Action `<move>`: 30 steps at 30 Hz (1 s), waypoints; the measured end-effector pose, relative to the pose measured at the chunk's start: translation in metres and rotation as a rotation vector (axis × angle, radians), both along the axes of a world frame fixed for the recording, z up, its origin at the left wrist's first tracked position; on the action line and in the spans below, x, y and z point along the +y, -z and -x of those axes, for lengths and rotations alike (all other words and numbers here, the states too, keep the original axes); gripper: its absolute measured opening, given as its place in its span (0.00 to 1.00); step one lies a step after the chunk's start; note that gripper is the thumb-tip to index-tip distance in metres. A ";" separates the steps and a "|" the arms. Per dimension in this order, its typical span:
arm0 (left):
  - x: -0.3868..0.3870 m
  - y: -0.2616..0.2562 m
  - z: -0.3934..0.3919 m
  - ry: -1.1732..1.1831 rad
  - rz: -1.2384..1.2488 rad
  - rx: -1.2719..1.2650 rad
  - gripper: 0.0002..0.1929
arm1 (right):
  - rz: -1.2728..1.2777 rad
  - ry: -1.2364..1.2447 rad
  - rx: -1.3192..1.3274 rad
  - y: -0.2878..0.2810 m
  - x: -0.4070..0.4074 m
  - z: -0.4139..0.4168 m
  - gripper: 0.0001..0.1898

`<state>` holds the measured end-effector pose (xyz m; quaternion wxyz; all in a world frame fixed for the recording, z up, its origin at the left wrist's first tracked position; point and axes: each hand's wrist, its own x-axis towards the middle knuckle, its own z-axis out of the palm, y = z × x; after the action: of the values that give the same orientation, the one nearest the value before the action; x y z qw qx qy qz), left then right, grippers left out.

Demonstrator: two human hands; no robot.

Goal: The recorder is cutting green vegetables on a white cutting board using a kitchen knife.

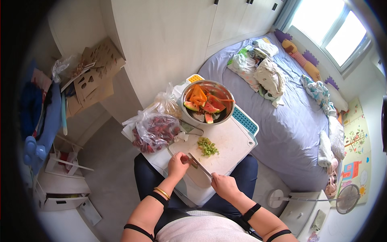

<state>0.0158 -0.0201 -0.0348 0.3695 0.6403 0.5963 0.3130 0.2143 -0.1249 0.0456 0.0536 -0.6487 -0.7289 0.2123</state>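
Note:
My right hand (223, 184) is closed around the handle of a kitchen knife (201, 166), its blade pointing up and left over a white cutting board (232, 136). Beside the blade tip, my left hand (178, 165) pinches a small piece with a green edge (194, 165); what it is cannot be told. A heap of chopped pale green and pinkish bits (207, 146) lies on the board. Behind it, a steel bowl (231, 113) holds watermelon pieces (211, 108) and an orange item (198, 95). A clear plastic bag of dark red fruit (155, 131) is left of the board.
Another knotted plastic bag (166, 104) stands by the bowl. A blue perforated tray (245, 119) sticks out under the board. To the right is a bed (251, 106) with clothes; a fan (347, 199) stands lower right. Cardboard (96, 81) is stacked at upper left.

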 end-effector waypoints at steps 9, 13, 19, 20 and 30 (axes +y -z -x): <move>-0.003 -0.003 -0.007 -0.017 0.228 0.024 0.11 | 0.024 -0.026 -0.001 -0.004 0.001 -0.001 0.09; -0.002 0.003 -0.008 -0.039 0.207 -0.003 0.10 | 0.018 -0.037 0.010 -0.004 0.001 0.000 0.08; -0.004 -0.002 -0.008 -0.047 0.182 -0.007 0.10 | 0.027 -0.043 -0.003 -0.002 0.000 -0.002 0.08; -0.004 -0.003 -0.008 -0.046 0.172 -0.016 0.11 | 0.028 -0.042 -0.002 -0.001 -0.001 -0.002 0.08; -0.003 0.001 -0.007 0.013 0.263 0.077 0.10 | 0.024 -0.056 -0.005 0.000 -0.004 -0.001 0.09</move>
<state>0.0232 -0.0232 -0.0363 0.4292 0.6016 0.6418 0.2050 0.2153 -0.1289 0.0460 0.0380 -0.6291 -0.7443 0.2210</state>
